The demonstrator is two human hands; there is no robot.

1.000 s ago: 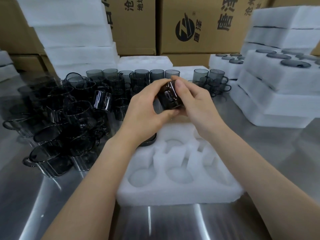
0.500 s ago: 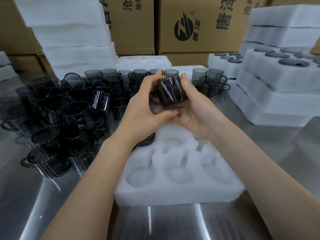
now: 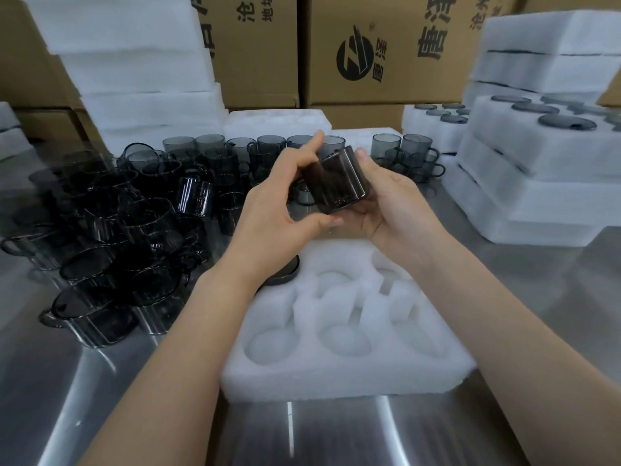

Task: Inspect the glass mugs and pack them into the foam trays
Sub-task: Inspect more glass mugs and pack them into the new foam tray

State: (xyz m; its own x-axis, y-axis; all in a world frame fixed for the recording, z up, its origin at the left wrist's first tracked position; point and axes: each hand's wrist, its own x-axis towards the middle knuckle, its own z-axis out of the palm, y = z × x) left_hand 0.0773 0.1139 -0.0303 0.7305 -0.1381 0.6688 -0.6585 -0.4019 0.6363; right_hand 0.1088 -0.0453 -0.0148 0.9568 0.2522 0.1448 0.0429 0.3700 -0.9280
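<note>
Both hands are holding one dark glass mug (image 3: pixel 341 183) in the air above the far end of the foam tray (image 3: pixel 336 381). The mug is lying tilted on its side, long axis running roughly left-right. Its handle looks to be at the lower left, but dark glass is making that hard to confirm.

Left hand (image 3: pixel 282 210) is pinching the mug's left end between thumb and curled fingers, index raised. Right hand (image 3: pixel 400 203) is cupping it from below, palm up, fingers wrapping the far side.

The tray's three near pockets are showing bare foam. A dark glass piece (image 3: pixel 285 275) is sitting at the back-left pocket, mostly hidden by the left wrist.

Loose mugs (image 3: pixel 111 237) are crowding the worktop (image 3: pixel 336 438) just left of the tray. Packed trays (image 3: pixel 524 196) are stacked well to the right, leaving a bare strip between them and the tray, and more along the near edge.
</note>
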